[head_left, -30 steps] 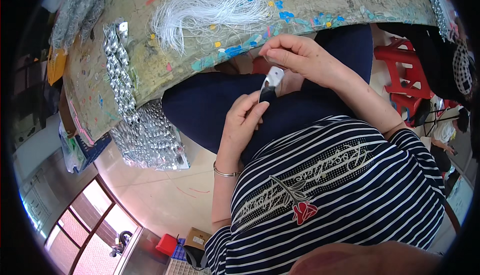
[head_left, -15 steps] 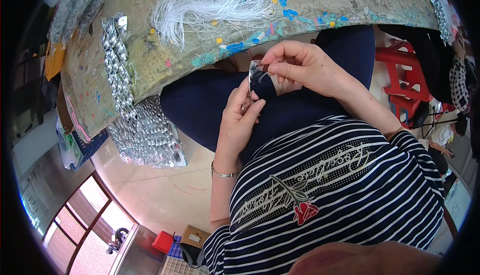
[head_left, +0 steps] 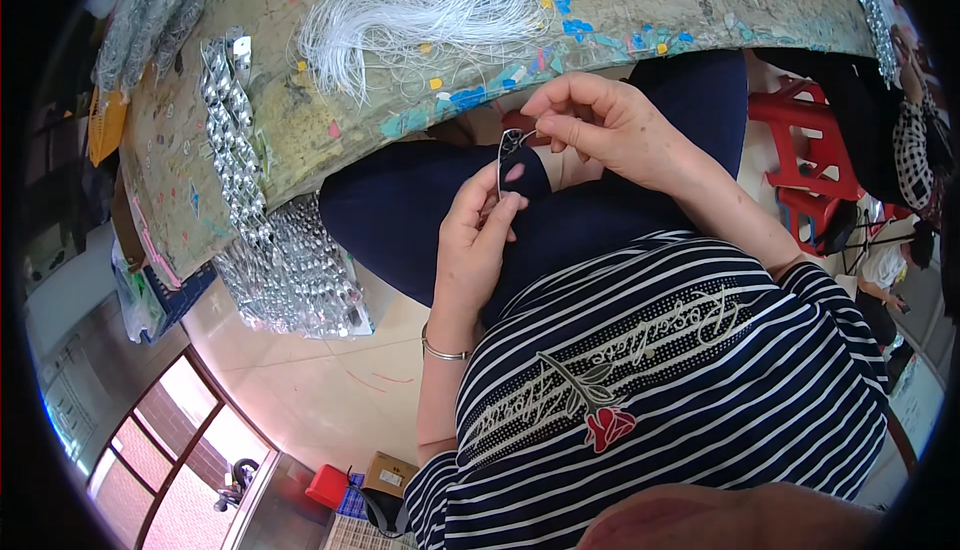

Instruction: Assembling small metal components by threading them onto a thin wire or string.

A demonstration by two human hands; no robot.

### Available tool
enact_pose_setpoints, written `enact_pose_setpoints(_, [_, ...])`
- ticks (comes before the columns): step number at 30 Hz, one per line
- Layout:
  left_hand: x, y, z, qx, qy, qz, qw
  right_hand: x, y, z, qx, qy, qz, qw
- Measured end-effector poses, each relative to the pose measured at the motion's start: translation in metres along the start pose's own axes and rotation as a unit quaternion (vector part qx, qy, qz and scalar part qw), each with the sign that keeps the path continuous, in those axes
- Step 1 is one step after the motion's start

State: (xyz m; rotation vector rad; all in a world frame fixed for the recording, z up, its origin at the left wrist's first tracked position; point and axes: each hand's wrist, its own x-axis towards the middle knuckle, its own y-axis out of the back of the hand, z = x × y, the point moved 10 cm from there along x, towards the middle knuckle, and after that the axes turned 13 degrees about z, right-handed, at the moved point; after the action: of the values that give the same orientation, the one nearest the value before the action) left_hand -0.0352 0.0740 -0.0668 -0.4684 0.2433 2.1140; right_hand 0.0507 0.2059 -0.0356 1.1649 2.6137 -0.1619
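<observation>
Over my lap, my left hand [head_left: 474, 240] is closed, pinching the lower part of a small shiny silver strip [head_left: 509, 146] between thumb and fingers. The strip stands upright, mirror-like, with its top end free above my fingertips. Beside that top end, my right hand [head_left: 612, 135] pinches thumb against forefinger on what looks like a thin pale thread, running to the strip; its detail is too small to make out. On the worktable ahead lies a loose bundle of white threads [head_left: 410, 20].
Twisted silver strips [head_left: 228, 120] lie over the left edge of the stained worktable [head_left: 330, 145], with more hanging below [head_left: 300, 270]. A clear-wrapped bundle [head_left: 155, 20] is at far left. Red stools [head_left: 810, 140] and another person's checkered sleeve [head_left: 912, 155] are at right.
The strip has turned so its face shows narrower and darker, and its top sits slightly lower. Both hands stay nearly in place, still pinching.
</observation>
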Motion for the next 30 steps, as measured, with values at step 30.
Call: enact_pose_setpoints(30, [-0.006,0.0,-0.003,-0.046,0.091,-0.005,0.995,0.003,-0.005,0.001,-0.02,0.041,-0.009,0.999])
